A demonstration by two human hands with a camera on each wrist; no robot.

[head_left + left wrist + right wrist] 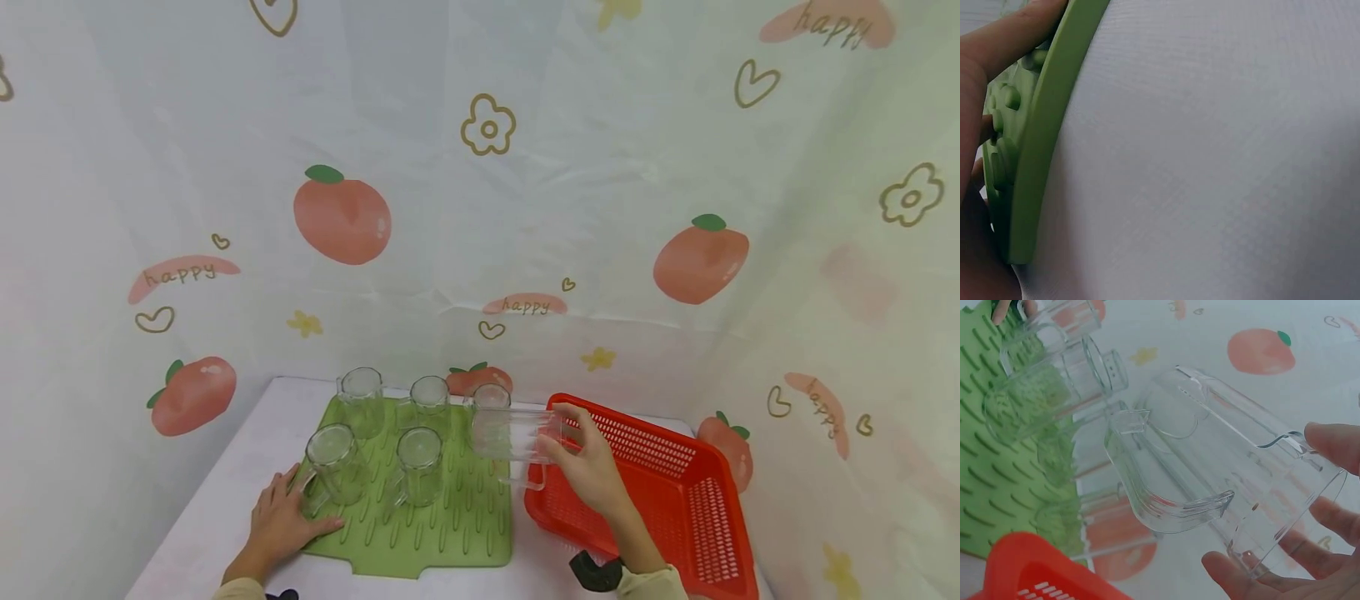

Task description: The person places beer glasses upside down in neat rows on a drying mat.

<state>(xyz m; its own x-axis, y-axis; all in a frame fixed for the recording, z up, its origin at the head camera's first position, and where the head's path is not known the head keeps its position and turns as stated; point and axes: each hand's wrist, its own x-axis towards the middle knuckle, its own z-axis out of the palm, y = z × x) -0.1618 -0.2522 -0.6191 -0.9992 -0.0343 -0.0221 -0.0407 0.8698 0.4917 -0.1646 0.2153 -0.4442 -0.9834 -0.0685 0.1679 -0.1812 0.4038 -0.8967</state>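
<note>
My right hand (592,468) grips a clear mug (517,435) by one end, between thumb and fingers. The mug lies sideways in the air, over the gap between the green drying mat (386,546) and the red basket. In the right wrist view its handle (1179,515) points toward the lower left. My left hand (281,521) rests with fingers spread on the mat's left edge, beside the front-left mug (341,471). The left wrist view shows the thumb (1019,37) on the mat's ridged top. Several clear mugs stand on the mat, another at front centre (420,471).
The red perforated basket (738,525) stands on the white table (225,492) to the right of the mat. Three mugs form the back row, including the back-left mug (362,408). A printed white curtain (420,300) hangs close behind and along the sides.
</note>
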